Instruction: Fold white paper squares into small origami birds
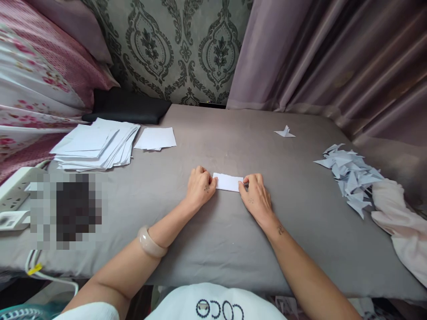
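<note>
A small white sheet of paper [228, 182], folded into a flat strip, is held between my two hands just above or on the grey cloth, in the middle of the view. My left hand [201, 184] pinches its left end between thumb and curled fingers. At the right end, my right hand [256, 193] grips it the same way, thumb toward the strip. The fingertips under the paper are hidden.
Stacked white paper [96, 144] lies at the left, beside a smaller pile of sheets [156, 138]. Folded paper birds [353, 173] are heaped at the right, and a single paper bird [285, 132] sits farther back. A power strip [16, 189] and a pale cloth [400, 222] lie at the sides.
</note>
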A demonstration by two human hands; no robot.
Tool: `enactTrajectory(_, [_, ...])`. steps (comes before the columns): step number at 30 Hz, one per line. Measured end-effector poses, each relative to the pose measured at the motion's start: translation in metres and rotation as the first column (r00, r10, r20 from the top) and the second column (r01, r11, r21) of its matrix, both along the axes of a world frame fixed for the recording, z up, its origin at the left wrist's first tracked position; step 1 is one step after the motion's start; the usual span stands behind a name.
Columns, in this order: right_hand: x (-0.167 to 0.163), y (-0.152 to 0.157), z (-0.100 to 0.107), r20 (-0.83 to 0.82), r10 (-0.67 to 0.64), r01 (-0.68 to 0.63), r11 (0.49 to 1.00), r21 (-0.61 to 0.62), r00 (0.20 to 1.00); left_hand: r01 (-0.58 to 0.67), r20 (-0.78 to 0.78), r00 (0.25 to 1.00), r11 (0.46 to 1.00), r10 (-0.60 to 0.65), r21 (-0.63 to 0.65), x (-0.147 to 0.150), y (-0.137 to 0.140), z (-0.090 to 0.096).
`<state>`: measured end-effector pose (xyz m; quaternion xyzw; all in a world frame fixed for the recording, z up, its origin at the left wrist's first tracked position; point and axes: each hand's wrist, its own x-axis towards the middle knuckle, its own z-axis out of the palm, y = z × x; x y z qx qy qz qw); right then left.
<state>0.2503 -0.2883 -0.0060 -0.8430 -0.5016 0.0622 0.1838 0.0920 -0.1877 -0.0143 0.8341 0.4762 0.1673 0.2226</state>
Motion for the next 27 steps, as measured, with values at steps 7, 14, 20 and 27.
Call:
enactTrajectory(7, [0.002, 0.000, -0.004, 0.088, 0.402, -0.409, 0.908, 0.086, 0.911, 0.014, -0.088, 0.996, 0.996, -0.006, 0.089, -0.001, -0.006, 0.003])
enactTrajectory(14, [-0.020, -0.010, 0.017, 0.233, 0.411, -0.382, 0.910, -0.159, 0.882, 0.358, -0.268, 0.917, 0.905, -0.295, 0.232, 0.004, -0.009, 0.009])
enactTrajectory(20, [-0.046, -0.021, 0.024, 0.286, 0.370, -0.308, 0.921, -0.237, 0.884, 0.394, -0.239, 0.909, 0.890, -0.341, 0.230, -0.003, -0.019, 0.013])
enactTrajectory(27, [-0.074, -0.027, 0.023, 0.341, 0.327, -0.250, 0.935, -0.251, 0.881, 0.225, -0.060, 0.974, 0.958, -0.217, 0.176, -0.011, -0.024, 0.001])
